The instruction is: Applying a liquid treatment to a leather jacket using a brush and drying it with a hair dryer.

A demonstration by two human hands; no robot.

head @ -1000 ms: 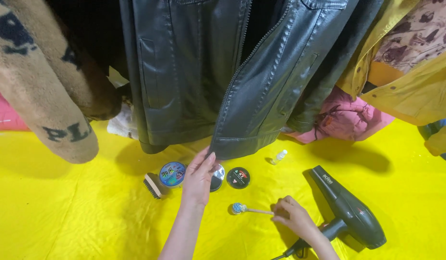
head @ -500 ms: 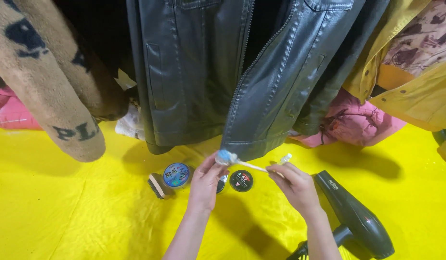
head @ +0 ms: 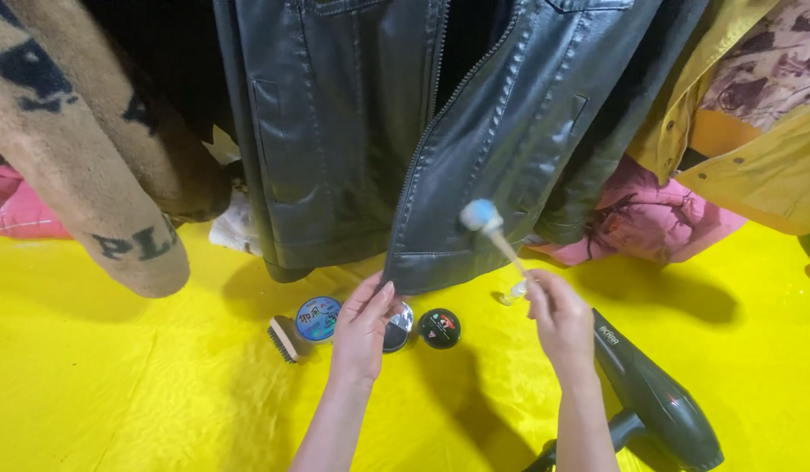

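— Moved since a moment ago? Right hand up a bit, little brush lifted higher, fluffy blue tip now right against the black leather jacket.

— And the left hand?

— Low in the middle of the frame, fingers mostly straight, fingertips up at the jacket's bottom hem, touching or nearly so. Not closed on anything.

— Right hand's grip?

— Pinched shut around the brush's thin stick, just right of center.

— Where's the jacket?

— Hanging in the top middle, zipper open.

— Down below?

— Yellow sheet spread across the bottom. On it: a small scrub brush, a round blue tin, a shiny round lid half hidden by the left hand, a black round tin. All close together, center bottom.

— Lower right?

— Black hair dryer, lying just beside the right wrist.

— Sides?

— Tan fuzzy sleeve upper left, pink clothes and yellow coat upper right.
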